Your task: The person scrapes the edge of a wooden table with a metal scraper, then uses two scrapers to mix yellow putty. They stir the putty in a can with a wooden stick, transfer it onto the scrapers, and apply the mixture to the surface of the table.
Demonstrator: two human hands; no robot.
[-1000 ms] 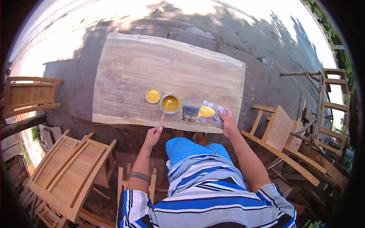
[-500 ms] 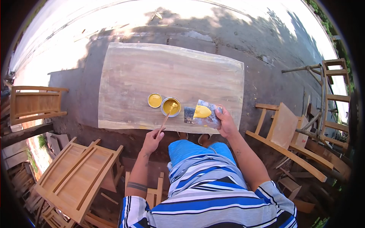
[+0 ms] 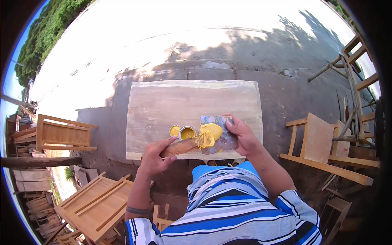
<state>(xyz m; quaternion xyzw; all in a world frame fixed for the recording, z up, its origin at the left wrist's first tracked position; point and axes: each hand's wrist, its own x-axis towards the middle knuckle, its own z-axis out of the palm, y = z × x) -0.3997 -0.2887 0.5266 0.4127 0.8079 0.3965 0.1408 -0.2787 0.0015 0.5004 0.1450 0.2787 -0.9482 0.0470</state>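
Observation:
My left hand (image 3: 157,155) grips a flat wooden spatula (image 3: 179,147) whose far end carries yellow paste. That end touches the yellow paste (image 3: 211,132) on a paint-stained board (image 3: 222,143). My right hand (image 3: 243,135) holds this board by its right side, thumb on top. Just left of the board, an open can (image 3: 187,133) of yellow paste stands on the table (image 3: 163,98). Its lid (image 3: 174,130), yellow inside, lies beside the can on the left.
Wooden chair parts (image 3: 65,132) stand at the left, and a large wooden panel piece (image 3: 98,204) is at the lower left. More wooden frames (image 3: 316,139) stand at the right. A dark beam (image 3: 41,161) juts in from the left.
The spatula has come out of the can and over to the board, bearing yellow paste. My view has tilted up, so the table appears lower.

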